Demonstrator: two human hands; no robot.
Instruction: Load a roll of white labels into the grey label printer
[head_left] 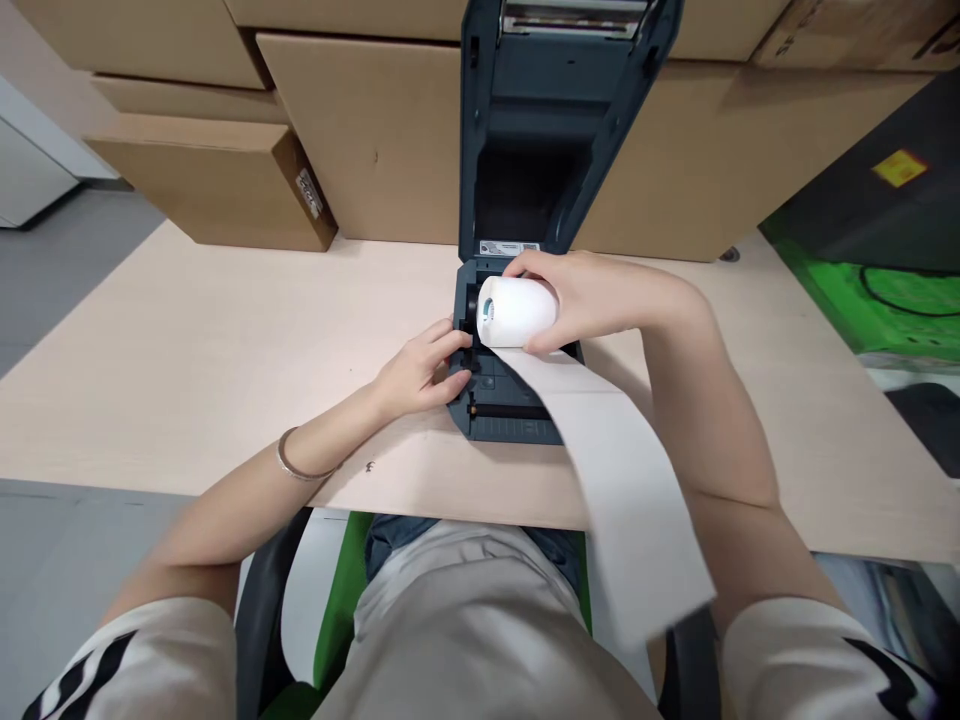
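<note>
A dark label printer [506,428] sits on the table with its lid [547,115] swung up. My right hand [577,290] is closed around a white roll of label paper [517,310], over the printer's inner bay. From the roll, a long loose strip of paper [630,480] curves down past the table's front edge. My left hand [424,375] grips the left side of the printer base, thumb and fingers curled over its edge. The roll's left end, with its core hole, faces that side. My right palm covers the roll's right end.
Cardboard boxes [367,140] stand along the back of the table [187,370], behind the lid. A smaller carton [217,185] is at the back left. On the right are a dark panel [877,180], a green surface [892,310] with a black cable, and a black object [926,420].
</note>
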